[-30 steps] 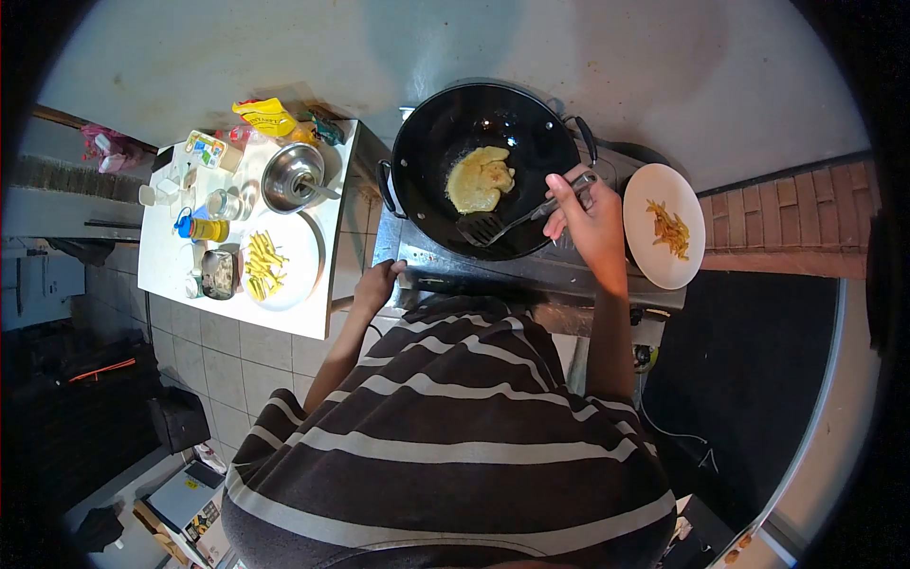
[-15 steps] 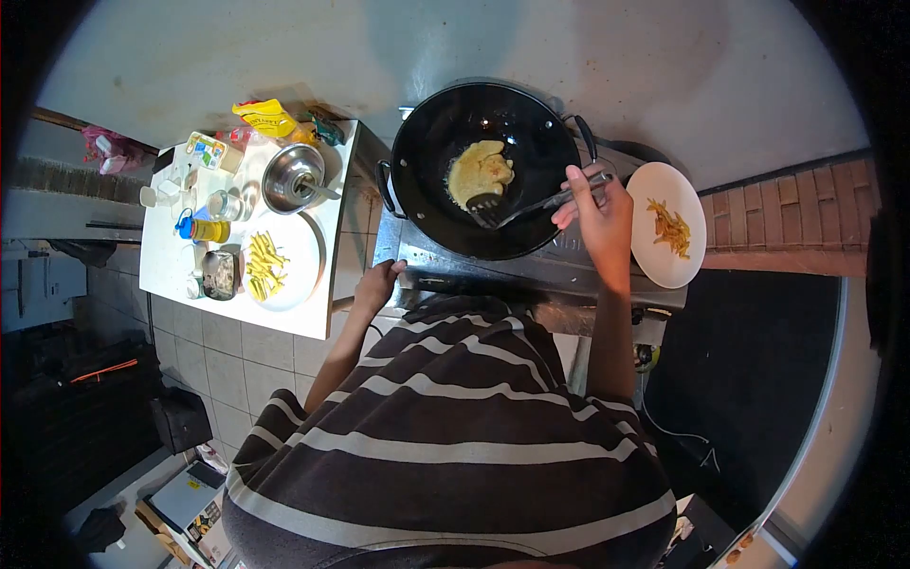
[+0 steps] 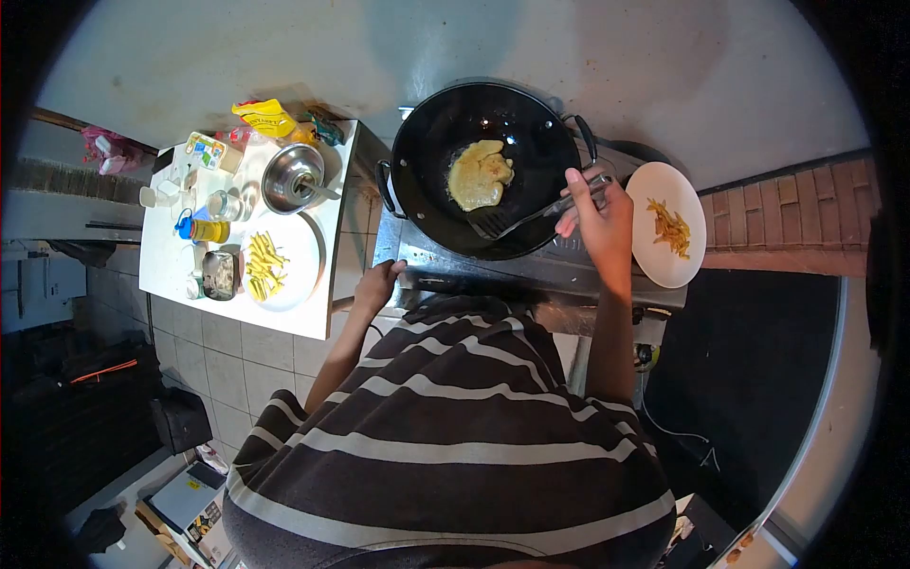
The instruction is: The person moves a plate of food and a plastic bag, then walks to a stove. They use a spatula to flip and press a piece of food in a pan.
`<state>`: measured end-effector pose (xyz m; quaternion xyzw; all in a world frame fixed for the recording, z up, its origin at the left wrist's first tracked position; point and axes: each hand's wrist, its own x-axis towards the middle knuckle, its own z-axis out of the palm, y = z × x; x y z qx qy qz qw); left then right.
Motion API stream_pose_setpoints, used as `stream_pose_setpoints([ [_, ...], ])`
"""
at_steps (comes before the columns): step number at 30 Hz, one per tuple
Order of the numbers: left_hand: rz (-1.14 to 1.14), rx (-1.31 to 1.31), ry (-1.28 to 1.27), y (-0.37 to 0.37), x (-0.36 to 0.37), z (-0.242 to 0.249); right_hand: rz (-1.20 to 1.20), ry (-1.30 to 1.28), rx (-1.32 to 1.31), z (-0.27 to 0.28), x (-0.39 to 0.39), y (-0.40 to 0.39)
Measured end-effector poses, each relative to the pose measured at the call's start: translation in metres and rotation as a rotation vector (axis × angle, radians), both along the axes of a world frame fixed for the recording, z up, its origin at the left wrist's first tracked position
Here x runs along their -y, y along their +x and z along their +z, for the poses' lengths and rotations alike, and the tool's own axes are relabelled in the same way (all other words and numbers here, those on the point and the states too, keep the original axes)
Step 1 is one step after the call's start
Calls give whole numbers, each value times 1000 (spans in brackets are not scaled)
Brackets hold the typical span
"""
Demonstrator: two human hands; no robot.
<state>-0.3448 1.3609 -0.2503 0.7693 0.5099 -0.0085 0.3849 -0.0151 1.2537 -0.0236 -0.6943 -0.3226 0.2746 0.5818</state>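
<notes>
My right hand is closed round the handle of a slotted spatula. Its dark head rests low inside a black wok, just below a pale yellow, flat piece of frying food with slightly browned spots. Head and food look apart or barely touching. Down at the stove's left front corner, my left hand has its fingers curled against the edge; what they grip, if anything, is hidden. The wok stands on a steel stove, its two side handles pointing left and upper right.
Right of the wok, a white oval plate holds browned fried strips. On the white table at left stand a plate of pale cut strips, a steel bowl, an oil bottle, jars and a yellow packet.
The spatula head has drawn back from the food's lower edge and turned flatter toward the wok's near wall. My right hand has tilted slightly. My left hand stays in place.
</notes>
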Motion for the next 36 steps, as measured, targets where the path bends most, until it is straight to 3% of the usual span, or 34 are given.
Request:
stream_pose_setpoints([
  [11,2,-36,-48,1,0,5,-64,22,-23,-8,-5,0],
  [25,-10,-30,-66,1,-3,2,-34,-62,291,5,-2,-5],
  [36,-12,19,-24,-2,-2,-6,-9,-19,281,-1,-6,-7],
])
